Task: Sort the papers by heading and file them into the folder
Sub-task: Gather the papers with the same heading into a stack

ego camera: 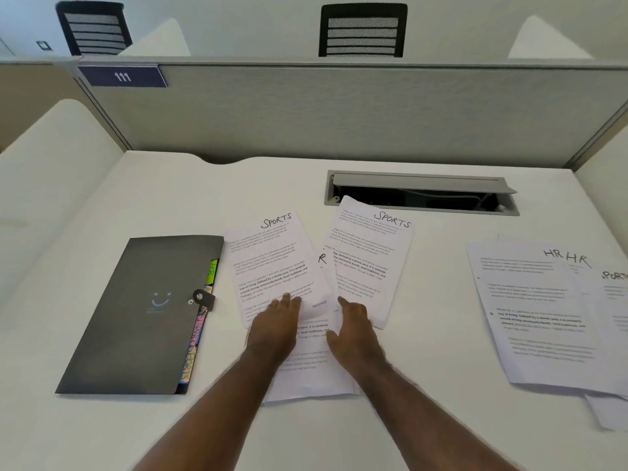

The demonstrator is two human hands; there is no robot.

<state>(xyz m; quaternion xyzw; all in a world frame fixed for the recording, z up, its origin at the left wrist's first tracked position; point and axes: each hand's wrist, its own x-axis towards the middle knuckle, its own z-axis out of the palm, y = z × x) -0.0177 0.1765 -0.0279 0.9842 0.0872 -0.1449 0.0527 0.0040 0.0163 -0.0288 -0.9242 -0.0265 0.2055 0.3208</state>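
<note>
White desk (102, 205), with a grey partition (339, 107) behind carrying a plate marked "111" (123, 76) and a cable hatch (421, 193) propped open. At the right edge, a loose pile headed "HR" (537, 311), with a sheet reading "SPORT" peeking out beyond it. At the left, the dark folder (136, 311), closed by its snap strap, printed with a small smile and showing coloured tabs, one lettered "SPORTS". Between them, under the hands, two sheets headed "SPORTS": left sheet (272, 253) and right sheet (367, 246), fanned over a lower sheet showing only an "R". Left hand (275, 321) flat on the left sheet, fingers straight and together; right hand (353, 324) flat on the right sheet, fingers extended, gripping nothing. Best done by sliding both sheets together under light, even pressure, squaring edges without dragging the sheet beneath. Blue "RECEIVED" stamp (319, 304) near the left sheet's corner.
</note>
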